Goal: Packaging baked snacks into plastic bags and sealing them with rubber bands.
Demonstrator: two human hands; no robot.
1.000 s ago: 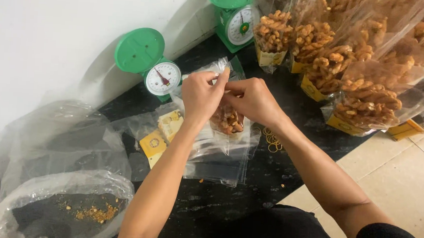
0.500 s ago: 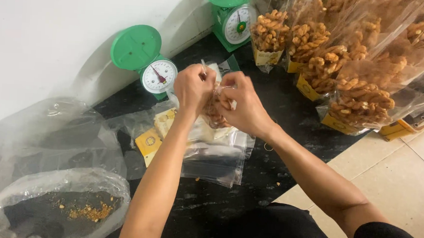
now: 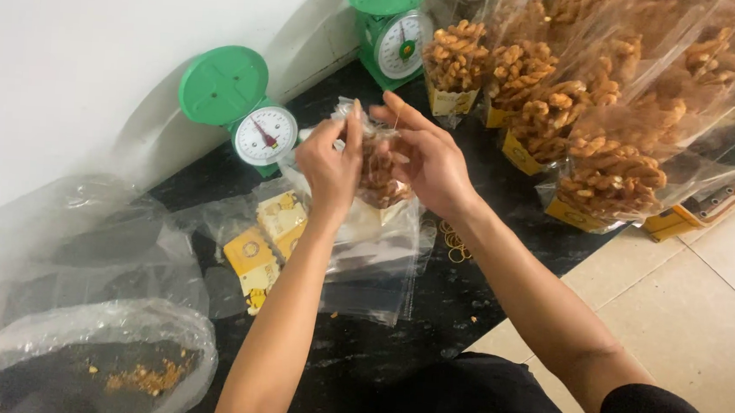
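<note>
A small clear plastic bag of brown twisted snacks (image 3: 380, 175) is held up between both my hands above a black counter. My left hand (image 3: 332, 166) pinches the gathered top of the bag on its left side. On the bag's right, my right hand (image 3: 428, 162) has its fingers partly spread near the neck and holds it from that side. Under the bag lies a stack of flat clear bags with yellow cards (image 3: 274, 235).
Two green dial scales (image 3: 239, 105) (image 3: 394, 28) stand along the white wall. Several filled snack bags (image 3: 601, 119) lean at the right. Rubber bands (image 3: 453, 240) lie on the counter. A large clear sack with crumbs (image 3: 86, 359) sits at the lower left.
Both hands have stayed on the snack bag's neck and shifted slightly; my right hand's fingers have spread out more. The camera view has drifted a little.
</note>
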